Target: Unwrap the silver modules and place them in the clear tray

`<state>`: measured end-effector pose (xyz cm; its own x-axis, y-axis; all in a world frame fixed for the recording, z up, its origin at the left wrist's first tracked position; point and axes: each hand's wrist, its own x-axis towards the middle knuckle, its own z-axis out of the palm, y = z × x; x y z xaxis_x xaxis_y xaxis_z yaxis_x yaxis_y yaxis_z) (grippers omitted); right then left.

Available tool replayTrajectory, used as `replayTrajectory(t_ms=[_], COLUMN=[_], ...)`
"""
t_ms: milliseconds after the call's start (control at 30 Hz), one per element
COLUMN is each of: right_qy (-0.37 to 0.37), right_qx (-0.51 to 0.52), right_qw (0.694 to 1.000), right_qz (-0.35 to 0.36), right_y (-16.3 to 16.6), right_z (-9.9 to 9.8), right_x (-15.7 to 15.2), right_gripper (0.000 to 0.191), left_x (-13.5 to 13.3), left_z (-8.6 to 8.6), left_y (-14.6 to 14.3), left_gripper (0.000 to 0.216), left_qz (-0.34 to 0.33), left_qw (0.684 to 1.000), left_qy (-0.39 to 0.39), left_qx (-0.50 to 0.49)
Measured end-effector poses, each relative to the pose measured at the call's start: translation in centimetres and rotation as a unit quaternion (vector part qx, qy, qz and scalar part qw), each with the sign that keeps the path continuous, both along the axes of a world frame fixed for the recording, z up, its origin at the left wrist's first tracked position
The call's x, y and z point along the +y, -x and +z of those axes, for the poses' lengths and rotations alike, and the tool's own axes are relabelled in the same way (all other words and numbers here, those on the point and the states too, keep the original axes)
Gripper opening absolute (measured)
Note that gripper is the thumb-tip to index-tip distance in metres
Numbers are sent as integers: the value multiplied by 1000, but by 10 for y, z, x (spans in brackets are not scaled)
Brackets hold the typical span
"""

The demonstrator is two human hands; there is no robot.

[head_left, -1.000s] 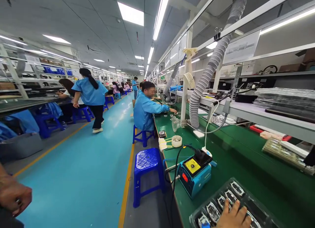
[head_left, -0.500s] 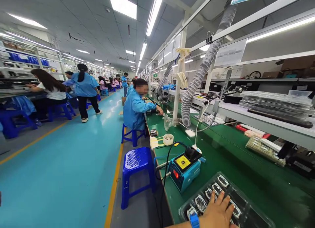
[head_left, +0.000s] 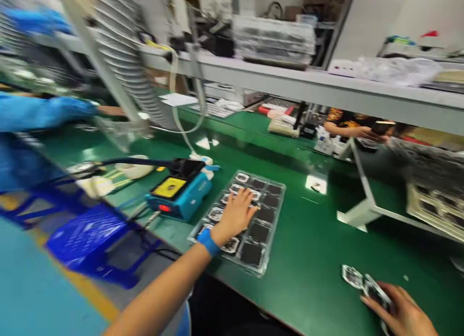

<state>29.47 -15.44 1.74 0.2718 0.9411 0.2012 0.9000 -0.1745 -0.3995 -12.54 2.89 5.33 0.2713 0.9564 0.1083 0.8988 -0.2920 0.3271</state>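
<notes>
My left hand (head_left: 237, 214), with a blue band (head_left: 209, 241) at the wrist, lies with fingers spread over a clear plastic tray (head_left: 276, 222). Small white-rimmed frame parts (head_left: 216, 214) sit in several of the tray's pockets on the left side. Dark pockets fill its right side; the hand covers some of the middle. At the lower right, my right hand (head_left: 409, 309) grips a similar white-rimmed frame part (head_left: 377, 292) between thumb and fingers, tilted up. Right beside it is another frame part (head_left: 352, 276); whether the two touch, I cannot tell.
Left of the tray stands a blue soldering station (head_left: 181, 191) with cables. A ribbed grey duct (head_left: 125, 55) hangs behind it. A shelf (head_left: 275, 75) spans the bench, with a metal bracket (head_left: 362, 205) below. A co-worker's blue sleeve (head_left: 43, 112) is at left; another person's hands show beneath the shelf.
The view has swung right and down toward the bench, blurring the picture. My right hand has come into view with a frame part. My left hand stays over the tray.
</notes>
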Motion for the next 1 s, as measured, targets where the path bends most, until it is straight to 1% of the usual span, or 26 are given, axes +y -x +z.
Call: replayTrajectory(t_ms=[67,133,200,267,333,367,433,500,600,700,767,833,900,1000], right_qy=[57,76,74,65,58,61,76,99,117,118,111,99,89,81], right_qx=[38,61,58,53,55,59,61,56,63,59,51,50,56,78], right_qw=[998,995,995,996,996,993,987,985,984,986,987,987,988,991], right_qz=[-8,-18,-19,-2,42,77,127,131,117,102,107,114,110,72], right_y=[-13,-14,-3,18,44,56,78,93,100,98,95,89,79,53], right_z=[0,2,9,20,33,39,50,56,61,65,67,69,70,71], right_x=[-15,-11,2,21,42,52,71,84,91,93,97,101,103,104], right_gripper=[49,58,61,58,50,45,34,29,29,29,30,34,36,32], left_x=[10,14,18,29,46,56,78,96,119,139,150,158,163,160], left_z=[-10,-13,-6,6,20,27,36,38,29,18,16,18,22,29], left_y=[2,9,17,20,11,0,-32,-74,-138,-185,-205,-217,-221,-218], left_gripper=[52,55,56,56,56,57,57,53,50,51,51,48,43,35], left_qz=[-7,-6,2,10,1,-14,-61,-111,-147,-141,-135,-133,-132,-138], left_qw=[1000,1000,1000,1000,1000,1000,998,993,989,988,989,989,988,986], left_qy=[8,16,20,14,3,0,2,15,36,47,51,54,58,73], left_qx=[-10,-15,-18,-21,-23,-25,-27,-20,5,29,40,47,51,54])
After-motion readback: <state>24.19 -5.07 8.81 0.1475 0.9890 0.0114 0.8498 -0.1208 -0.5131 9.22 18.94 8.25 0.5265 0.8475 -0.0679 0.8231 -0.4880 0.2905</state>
